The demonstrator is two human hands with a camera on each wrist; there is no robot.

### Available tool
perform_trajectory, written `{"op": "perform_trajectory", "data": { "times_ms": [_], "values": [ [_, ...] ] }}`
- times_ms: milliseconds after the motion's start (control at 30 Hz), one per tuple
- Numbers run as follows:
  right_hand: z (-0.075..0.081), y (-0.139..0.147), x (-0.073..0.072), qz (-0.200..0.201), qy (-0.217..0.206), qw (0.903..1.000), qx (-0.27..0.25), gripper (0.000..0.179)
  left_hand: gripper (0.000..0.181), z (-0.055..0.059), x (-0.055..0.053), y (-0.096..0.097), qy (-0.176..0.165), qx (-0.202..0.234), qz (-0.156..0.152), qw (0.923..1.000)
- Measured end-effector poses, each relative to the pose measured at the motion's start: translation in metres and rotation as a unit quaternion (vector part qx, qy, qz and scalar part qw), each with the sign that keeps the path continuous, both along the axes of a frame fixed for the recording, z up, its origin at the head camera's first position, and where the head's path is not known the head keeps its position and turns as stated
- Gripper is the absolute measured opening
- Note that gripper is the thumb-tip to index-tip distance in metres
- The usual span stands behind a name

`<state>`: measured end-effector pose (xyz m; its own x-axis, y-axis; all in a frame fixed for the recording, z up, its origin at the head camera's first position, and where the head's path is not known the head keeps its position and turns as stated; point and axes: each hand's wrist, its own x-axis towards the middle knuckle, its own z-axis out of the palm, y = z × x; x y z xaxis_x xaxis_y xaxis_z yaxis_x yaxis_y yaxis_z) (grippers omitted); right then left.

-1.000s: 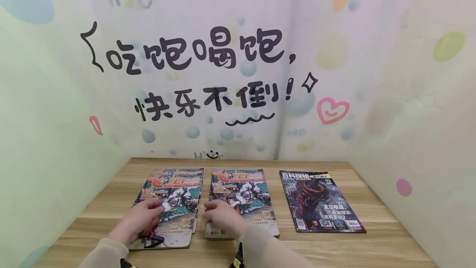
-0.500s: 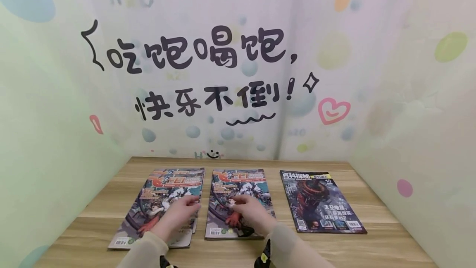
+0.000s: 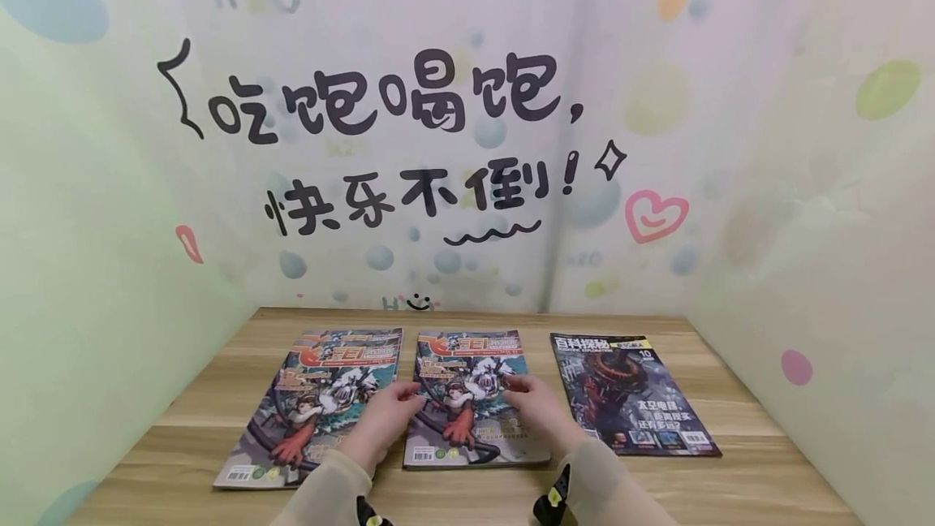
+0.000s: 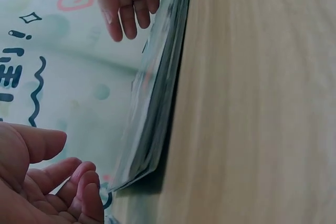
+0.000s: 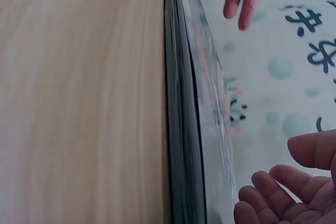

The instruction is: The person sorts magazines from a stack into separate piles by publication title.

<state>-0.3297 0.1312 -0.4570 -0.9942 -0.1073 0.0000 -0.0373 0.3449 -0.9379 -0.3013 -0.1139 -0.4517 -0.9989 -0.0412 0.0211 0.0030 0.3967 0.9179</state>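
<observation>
In the head view the middle magazine, with a colourful illustrated cover, lies flat between my two hands. My left hand is at its left edge, and my right hand is over its right edge. Both wrist views show relaxed, slightly bent fingers, with nothing gripped by the left hand or the right hand. Seen edge-on from the left wrist, the magazine pile has several thin layers. Left of my hands lie magazines with the same cover, the upper one overlapping another.
A dark magazine with a red machine on its cover lies at the right. Everything rests on a wood-grain table. A pale curtain with printed lettering hangs behind, and side walls enclose the table.
Both hands have moved rightward from the left and middle magazines. They passed over the covers and now stand on either side of the middle magazine. The magazines appear to have stayed in place.
</observation>
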Motion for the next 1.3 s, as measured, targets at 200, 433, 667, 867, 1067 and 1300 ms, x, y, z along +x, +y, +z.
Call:
{"op": "perform_trajectory", "data": {
  "times_ms": [200, 433, 667, 867, 1067, 1300],
  "values": [
    [-0.005, 0.018, -0.001, -0.044, -0.019, 0.9988, -0.01, 0.044, 0.043, -0.007, -0.003, 0.006, -0.023, 0.013, 0.005, 0.9996],
    [-0.015, 0.026, -0.003, -0.082, -0.038, 0.9958, 0.016, 0.043, 0.043, -0.012, -0.002, 0.008, -0.025, 0.013, 0.02, 0.9994],
    [-0.018, 0.027, -0.002, -0.086, -0.032, 0.9951, 0.037, 0.045, 0.041, -0.012, -0.002, 0.007, -0.026, 0.005, 0.021, 0.9994],
    [-0.018, 0.027, -0.001, -0.078, -0.042, 0.9954, 0.035, 0.052, 0.045, -0.013, -0.002, 0.009, -0.028, -0.014, 0.036, 0.9989],
    [-0.019, 0.026, 0.0, -0.074, -0.035, 0.9948, 0.06, 0.049, 0.057, -0.017, -0.002, 0.01, -0.021, -0.021, 0.045, 0.9986],
    [-0.016, 0.025, 0.0, -0.075, -0.041, 0.9926, 0.086, 0.05, 0.058, -0.021, -0.001, 0.012, -0.009, -0.046, 0.044, 0.998]
  ]
}}
